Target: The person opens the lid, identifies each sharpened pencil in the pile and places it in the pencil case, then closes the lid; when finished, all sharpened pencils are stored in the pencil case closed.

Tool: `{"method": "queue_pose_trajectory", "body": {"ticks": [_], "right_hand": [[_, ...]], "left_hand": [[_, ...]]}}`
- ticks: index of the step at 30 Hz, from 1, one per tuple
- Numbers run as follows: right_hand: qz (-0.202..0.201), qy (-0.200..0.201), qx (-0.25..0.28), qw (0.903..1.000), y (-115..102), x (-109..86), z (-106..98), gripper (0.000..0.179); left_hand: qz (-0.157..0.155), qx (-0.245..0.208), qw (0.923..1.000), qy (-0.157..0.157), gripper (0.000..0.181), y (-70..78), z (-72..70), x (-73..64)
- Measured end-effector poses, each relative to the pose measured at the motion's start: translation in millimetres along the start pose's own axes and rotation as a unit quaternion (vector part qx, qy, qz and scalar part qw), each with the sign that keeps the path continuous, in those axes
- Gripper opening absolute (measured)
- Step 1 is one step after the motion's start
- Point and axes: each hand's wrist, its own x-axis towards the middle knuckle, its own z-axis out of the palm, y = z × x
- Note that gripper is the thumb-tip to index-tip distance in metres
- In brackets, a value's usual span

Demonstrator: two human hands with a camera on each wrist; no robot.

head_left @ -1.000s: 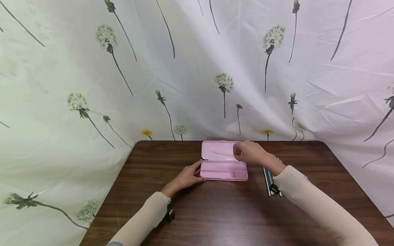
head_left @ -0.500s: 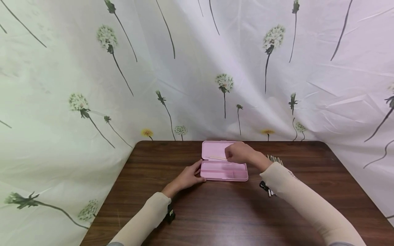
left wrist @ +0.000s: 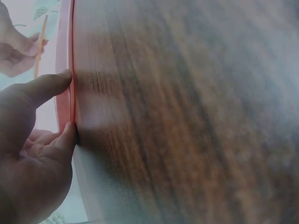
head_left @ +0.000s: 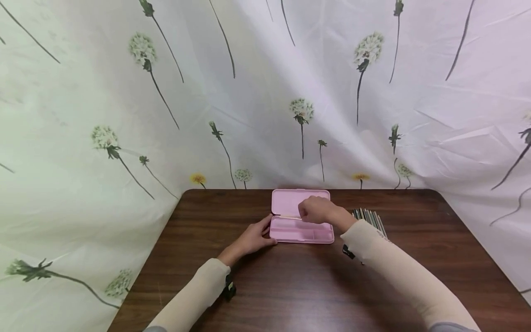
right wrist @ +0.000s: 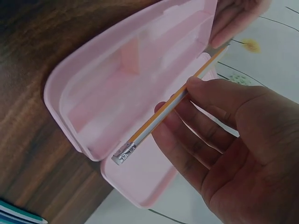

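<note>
A pink pencil case (head_left: 290,236) lies open on the table with its lid (head_left: 285,200) folded back toward the wall. Its tray is divided into compartments, and I see nothing in them. My left hand (head_left: 250,238) holds the case's left end between thumb and fingers. Over the case, my right hand (head_left: 317,210) pinches a yellow and white pencil (right wrist: 154,122) between thumb and fingers. The pencil's metal-banded eraser end faces right, its point left toward my left hand. In the head view it lies along the hinge line, mostly hidden by my right hand.
Several more pencils (head_left: 368,218) lie side by side on the dark wooden table (head_left: 282,286) right of the case, partly covered by my right sleeve. A flower-printed cloth (head_left: 257,115) hangs behind the table's far edge.
My right hand has moved left and slightly nearer, bringing the pencil from over the lid to the hinge line. The left hand stays at the case's end.
</note>
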Motion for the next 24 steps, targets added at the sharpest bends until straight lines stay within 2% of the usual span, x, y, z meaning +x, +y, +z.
{"method": "queue_pose_trajectory", "body": {"ticks": [11, 17, 24], "right_hand": [[0.027, -0.016, -0.012, 0.9994, -2.1, 4.1, 21.2, 0.017], [0.029, -0.025, 0.001, 0.9993, -7.9, 1.9, 29.4, 0.011], [0.015, -0.024, -0.005, 0.9996, -3.7, 2.5, 31.5, 0.01]], "left_hand": [[0.001, 0.002, 1.0, 0.002, 0.09, 1.5, -2.5, 0.0], [-0.004, -0.008, 1.0, 0.002, 0.091, -2.0, -0.4, -3.1], [0.002, -0.01, 0.9999, 0.006, 0.09, 0.4, 1.3, -2.3]]}}
